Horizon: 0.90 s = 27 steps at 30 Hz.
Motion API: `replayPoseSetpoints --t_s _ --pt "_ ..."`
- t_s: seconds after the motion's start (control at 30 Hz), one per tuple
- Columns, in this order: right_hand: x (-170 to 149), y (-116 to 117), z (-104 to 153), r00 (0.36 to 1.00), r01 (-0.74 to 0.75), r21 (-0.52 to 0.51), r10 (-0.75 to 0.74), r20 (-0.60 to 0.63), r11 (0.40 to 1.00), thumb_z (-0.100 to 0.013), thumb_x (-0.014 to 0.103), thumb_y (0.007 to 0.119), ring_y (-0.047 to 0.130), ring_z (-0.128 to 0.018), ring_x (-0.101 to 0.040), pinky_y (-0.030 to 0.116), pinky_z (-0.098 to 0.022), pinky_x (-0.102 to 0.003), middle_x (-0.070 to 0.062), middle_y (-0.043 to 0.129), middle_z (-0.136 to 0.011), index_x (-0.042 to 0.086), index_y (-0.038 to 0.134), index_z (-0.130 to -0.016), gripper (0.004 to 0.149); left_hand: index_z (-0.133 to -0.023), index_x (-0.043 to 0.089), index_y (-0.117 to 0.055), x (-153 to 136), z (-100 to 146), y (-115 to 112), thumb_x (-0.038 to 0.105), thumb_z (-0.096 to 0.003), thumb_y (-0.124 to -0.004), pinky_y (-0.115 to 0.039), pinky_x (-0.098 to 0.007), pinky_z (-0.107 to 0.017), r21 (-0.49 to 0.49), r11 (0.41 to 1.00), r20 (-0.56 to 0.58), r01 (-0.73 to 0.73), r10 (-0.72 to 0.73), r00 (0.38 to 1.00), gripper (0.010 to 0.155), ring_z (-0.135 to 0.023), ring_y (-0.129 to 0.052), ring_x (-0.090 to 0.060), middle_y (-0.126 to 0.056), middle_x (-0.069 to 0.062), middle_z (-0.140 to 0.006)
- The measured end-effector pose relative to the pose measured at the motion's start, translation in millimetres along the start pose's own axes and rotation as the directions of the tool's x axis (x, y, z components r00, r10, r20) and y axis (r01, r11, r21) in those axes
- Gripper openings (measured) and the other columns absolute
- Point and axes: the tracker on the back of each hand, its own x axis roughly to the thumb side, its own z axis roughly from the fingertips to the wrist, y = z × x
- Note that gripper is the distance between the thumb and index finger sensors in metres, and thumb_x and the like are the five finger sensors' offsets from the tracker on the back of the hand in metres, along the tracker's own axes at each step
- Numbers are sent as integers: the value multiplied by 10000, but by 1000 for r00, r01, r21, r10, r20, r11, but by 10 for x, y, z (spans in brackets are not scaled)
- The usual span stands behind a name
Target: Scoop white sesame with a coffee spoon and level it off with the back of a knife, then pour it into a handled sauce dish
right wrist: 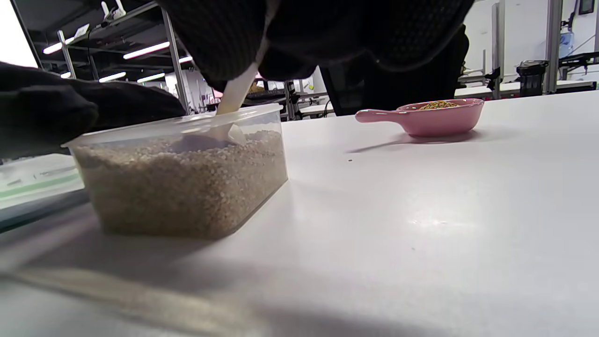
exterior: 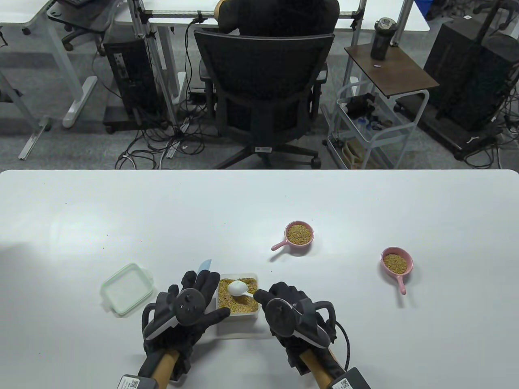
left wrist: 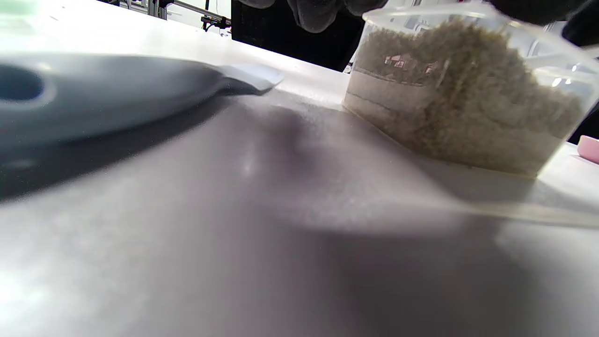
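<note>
A clear tub of sesame (exterior: pixel 238 300) stands near the table's front edge. In it lies a white coffee spoon (exterior: pixel 237 287), bowl down on the seeds. My right hand (exterior: pixel 262 298) pinches its handle (right wrist: pixel 234 100) from the tub's right side. My left hand (exterior: pixel 204 291) lies flat beside the tub's left wall, fingers straight, thumb along the near corner. Under it a pale blue knife (left wrist: pixel 117 89) rests on the table, its tip (exterior: pixel 204 265) sticking out past the fingers. Two pink handled sauce dishes (exterior: pixel 299 234) (exterior: pixel 396 263) with sesame in them sit to the right.
The tub's green-rimmed lid (exterior: pixel 127 288) lies left of my left hand. A few stray seeds dot the white table (exterior: pixel 365 194). Beyond the far edge stand an office chair (exterior: pixel 263 89) with a person seated and a small cart.
</note>
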Motion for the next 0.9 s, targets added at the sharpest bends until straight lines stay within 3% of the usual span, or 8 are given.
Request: replayPoseSetpoints --t_s 0.2,0.37,0.53,0.77,0.9 --pt "-4 -20 -8 999 38 46 -39 10 998 -564 277 797 909 -450 -151 806 -484 -458 -71 912 -795 245 861 -940 383 -1244 352 -262 1 -1 1 766 -469 -545 -331 -632 -816 -2 1000 -2 0 0 1000 923 -1213 -278 -356 -359 22 -1335" --pt "-126 -15 -31 977 211 98 -207 -46 973 -563 268 797 919 -377 -123 835 -430 -431 -74 946 -730 214 872 -932 380 -1244 351 -260 5 -1 2 764 -472 -543 -331 -632 -816 -2 1000 -5 5 -5 1000 920 -1211 -274 -357 -355 15 -1335" --pt "-251 60 -47 910 408 148 -388 -149 901 -568 261 796 920 -346 -113 844 -398 -420 -91 955 -703 186 871 -933 379 -1244 350 -260 10 -2 2 762 -472 -543 -329 -629 -817 -1 1000 -6 9 -9 1000 920 -1210 -267 -361 -353 17 -1335" --pt "-317 136 -50 827 552 164 -511 -235 818 -567 258 799 922 -272 -81 866 -328 -389 -88 986 -641 147 873 -926 383 -1245 344 -260 18 -2 0 760 -474 -541 -329 -627 -817 0 1000 -7 14 -14 1000 921 -1208 -266 -362 -353 14 -1335" --pt "-369 183 -47 742 658 160 -596 -309 736 -569 252 798 911 -228 -65 870 -285 -374 -89 998 -610 126 875 -923 384 -1246 343 -260 22 -2 -1 761 -473 -539 -329 -627 -817 0 1000 -8 16 -16 1000 922 -1208 -264 -362 -352 15 -1334"
